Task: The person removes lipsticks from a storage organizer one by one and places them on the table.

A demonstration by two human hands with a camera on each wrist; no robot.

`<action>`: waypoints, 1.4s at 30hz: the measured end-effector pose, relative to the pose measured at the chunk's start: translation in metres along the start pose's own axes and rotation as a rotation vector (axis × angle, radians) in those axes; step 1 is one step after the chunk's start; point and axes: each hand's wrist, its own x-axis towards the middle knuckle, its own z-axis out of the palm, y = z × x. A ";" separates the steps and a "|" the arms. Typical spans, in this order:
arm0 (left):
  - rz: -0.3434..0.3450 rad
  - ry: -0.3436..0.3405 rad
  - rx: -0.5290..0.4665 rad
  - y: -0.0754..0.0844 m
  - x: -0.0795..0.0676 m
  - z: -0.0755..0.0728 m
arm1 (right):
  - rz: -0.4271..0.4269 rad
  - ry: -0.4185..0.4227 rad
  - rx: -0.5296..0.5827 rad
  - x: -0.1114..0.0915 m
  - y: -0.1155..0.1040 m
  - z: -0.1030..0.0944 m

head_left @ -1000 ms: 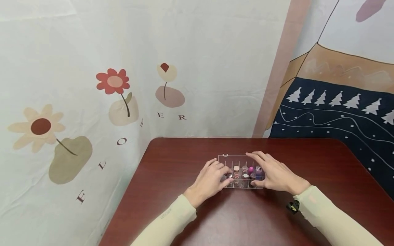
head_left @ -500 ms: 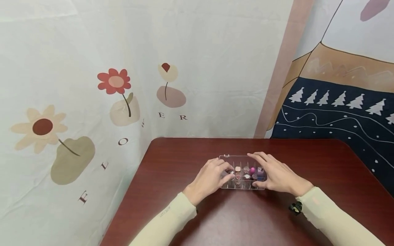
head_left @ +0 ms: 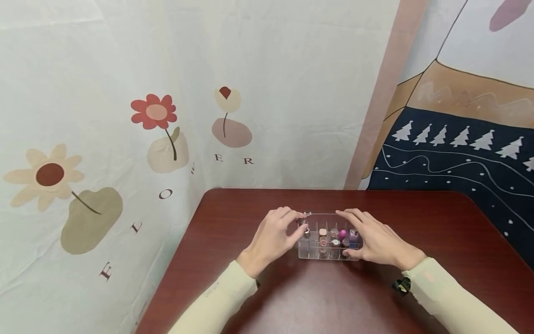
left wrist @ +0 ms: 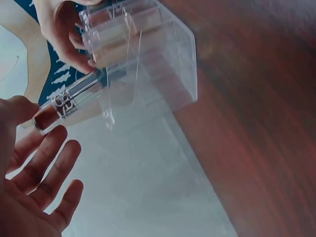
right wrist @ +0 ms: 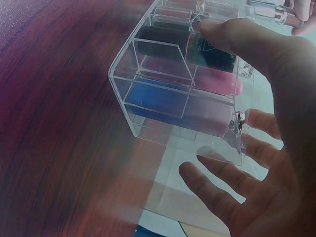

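A clear plastic organizer [head_left: 308,253] with divided compartments stands on the table, holding several lipsticks and small cosmetic tubes. My left hand [head_left: 270,235] is at its left end, pinching a clear lipstick tube [left wrist: 66,102] with a reddish-brown end between thumb and index finger. The tube's other end reaches the organizer's opening in the left wrist view, and the other fingers are spread apart. At the right end, my right hand [head_left: 378,240] steadies the organizer, its thumb [right wrist: 239,37] at the near side and its fingers along the far side. Beside that hand sits a blue-and-purple tube [right wrist: 173,104].
The organizer rests on a dark red wooden table [head_left: 233,208]. Behind the table hang a pale flower-print cloth [head_left: 292,93] and a dark blue cloth [head_left: 442,162] with white trees. A magenta-topped tube [head_left: 343,234] stands among the others in the organizer.
My left hand has moved from over the left compartments up and to the left, with the lipstick tube now in its pinch. My right hand stays at the organizer's right end.
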 end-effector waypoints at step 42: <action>-0.231 -0.169 0.005 -0.068 -0.028 0.006 | -0.005 -0.004 0.005 -0.001 0.004 0.002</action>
